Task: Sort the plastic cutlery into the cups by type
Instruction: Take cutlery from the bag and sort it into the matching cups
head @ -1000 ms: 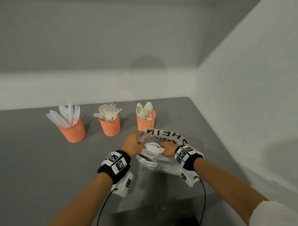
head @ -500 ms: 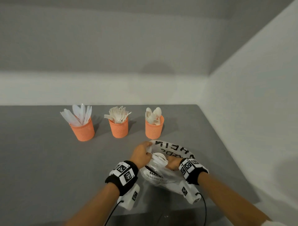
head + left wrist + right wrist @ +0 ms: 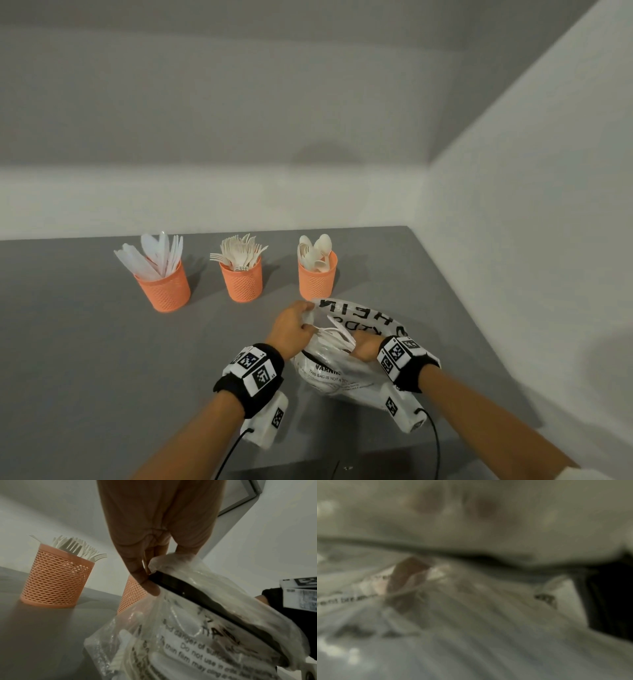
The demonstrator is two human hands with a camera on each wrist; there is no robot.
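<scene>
Three orange mesh cups stand in a row on the grey table (image 3: pixel 85 342): the knife cup (image 3: pixel 163 286), the fork cup (image 3: pixel 241 279) and the spoon cup (image 3: pixel 317 277). In front of the spoon cup lies a clear plastic bag (image 3: pixel 337 375) with black print and white cutlery inside. My left hand (image 3: pixel 291 329) pinches the bag's rim (image 3: pixel 171 563) and holds it up. My right hand (image 3: pixel 364 347) is at the bag's mouth, gripping a bunch of white cutlery (image 3: pixel 337 337). The right wrist view is blurred, filled by the bag's film (image 3: pixel 471 615).
A white wall (image 3: pixel 531 240) runs close along the table's right edge, and another wall stands behind the cups. The table's near edge (image 3: pixel 342 460) lies just under my wrists. The fork cup (image 3: pixel 56 580) stands left of my left hand in the left wrist view.
The head view has tilted up and shifted, so cups and hands sit lower in frame. My right hand has drawn the white cutlery a little further up out of the bag's mouth.
</scene>
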